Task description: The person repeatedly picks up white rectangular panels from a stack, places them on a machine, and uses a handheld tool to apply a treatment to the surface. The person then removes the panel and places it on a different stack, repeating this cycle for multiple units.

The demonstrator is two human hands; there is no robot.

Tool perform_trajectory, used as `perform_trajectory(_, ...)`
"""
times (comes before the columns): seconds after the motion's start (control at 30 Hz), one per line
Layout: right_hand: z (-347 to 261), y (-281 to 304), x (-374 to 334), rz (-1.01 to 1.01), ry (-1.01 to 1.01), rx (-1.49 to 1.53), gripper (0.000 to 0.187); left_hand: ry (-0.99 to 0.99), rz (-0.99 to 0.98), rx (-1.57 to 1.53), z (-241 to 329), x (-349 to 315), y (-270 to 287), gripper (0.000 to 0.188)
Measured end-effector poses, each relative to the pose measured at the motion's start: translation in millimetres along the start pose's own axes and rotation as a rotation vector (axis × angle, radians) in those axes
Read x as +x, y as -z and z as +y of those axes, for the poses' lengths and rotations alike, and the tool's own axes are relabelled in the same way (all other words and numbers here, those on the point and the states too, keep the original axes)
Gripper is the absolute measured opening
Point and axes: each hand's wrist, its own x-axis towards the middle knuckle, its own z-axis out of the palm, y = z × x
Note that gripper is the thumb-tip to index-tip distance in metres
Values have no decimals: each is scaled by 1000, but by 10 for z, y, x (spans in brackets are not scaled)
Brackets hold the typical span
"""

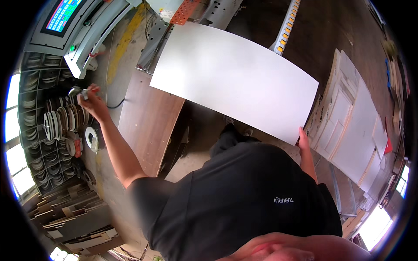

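Note:
A large white panel (235, 74) lies in front of me, its far left part on the machine's metal bed. At the panel's near right corner, my right hand (303, 140) grips the edge, the thumb showing and the other fingers hidden beneath. My left hand (92, 104) is raised out to the left, away from the panel. It is closed round a small silver-and-red hand tool (83, 93), slightly blurred, so its exact kind is unclear. A dark hose (116, 105) shows just right of that wrist.
A machine control screen (62, 16) stands at the upper left. Rolls of edge banding (61, 122) fill the left rack beside a brown board table (150, 115). A roller support arm (285, 30) reaches beneath the panel's far edge. White panels (348, 117) are stacked at right.

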Motion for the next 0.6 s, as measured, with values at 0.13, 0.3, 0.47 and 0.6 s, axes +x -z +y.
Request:
perform_trajectory(0.13, 134, 52, 87, -65, 6, 106, 66, 49, -620, 1266, 226, -795, -315, 30)
perform_trajectory(0.3, 68, -5, -44, -48, 109, 352, 60, 142, -700, 1002, 18, -1559, -524, 43)
perform_trajectory(0.47, 319, 109, 66, -159, 45, 414, 54, 752, -546, 399, -180, -2411, -1211, 29)
perform_trajectory(0.6, 117, 20, -210, -132, 68, 489, 53, 620, -905, 427, 383, -3690, -1866, 30)
